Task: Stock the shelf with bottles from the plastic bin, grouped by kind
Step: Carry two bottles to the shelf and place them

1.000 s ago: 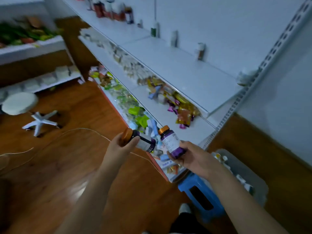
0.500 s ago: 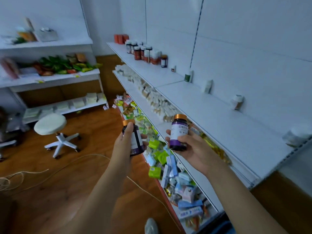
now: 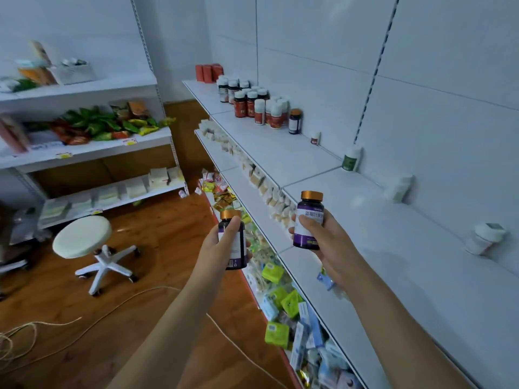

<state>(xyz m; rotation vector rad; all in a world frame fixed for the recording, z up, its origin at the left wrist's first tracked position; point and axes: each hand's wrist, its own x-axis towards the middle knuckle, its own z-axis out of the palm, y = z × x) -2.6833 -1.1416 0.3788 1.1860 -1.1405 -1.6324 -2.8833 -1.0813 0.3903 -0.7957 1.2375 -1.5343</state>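
Both hands are up in front of the top shelf [image 3: 393, 262], each holding a bottle upright. Left hand [image 3: 222, 248] has fingers wrapped round a dark gold-capped bottle [image 3: 234, 242] out past the shelf's front edge. Right hand [image 3: 323, 240] is curled round a purple-labelled bottle [image 3: 309, 220] just over that edge. Further back on the shelf is a cluster of red bottles [image 3: 252, 106], plus a lone matching purple bottle [image 3: 295, 121].
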